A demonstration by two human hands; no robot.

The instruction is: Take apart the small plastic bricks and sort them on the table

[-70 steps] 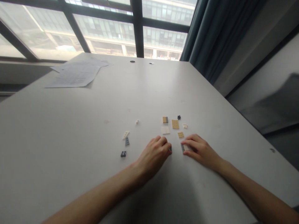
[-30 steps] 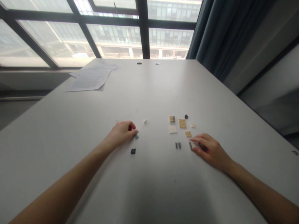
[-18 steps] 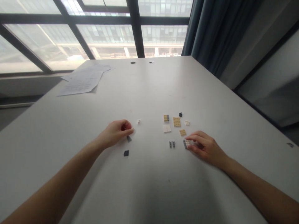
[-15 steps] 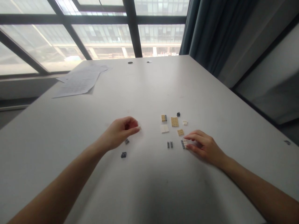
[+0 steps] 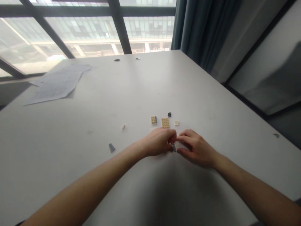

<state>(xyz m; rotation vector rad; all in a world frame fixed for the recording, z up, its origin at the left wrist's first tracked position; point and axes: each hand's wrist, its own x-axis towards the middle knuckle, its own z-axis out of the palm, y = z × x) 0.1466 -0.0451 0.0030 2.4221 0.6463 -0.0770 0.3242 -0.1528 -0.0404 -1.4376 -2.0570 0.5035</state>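
Both hands meet low on the surface (image 5: 211, 103), the left hand (image 5: 160, 142) and the right hand (image 5: 196, 147) curled fingertip to fingertip and pinching a grey piece (image 5: 174, 147) from opposite sides, so it seems braced between them; anything else under the fingers is hidden. Just beyond the knuckles, within easy reach, lie a tan plate (image 5: 165, 122), a tan-and-grey piece (image 5: 154, 119), a black piece (image 5: 169, 114) and a white piece (image 5: 176, 123). A grey wedge (image 5: 112, 147) and papers (image 5: 56, 83) sit well apart, leftward.

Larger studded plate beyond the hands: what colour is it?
The plate is tan, best seen in the head view.
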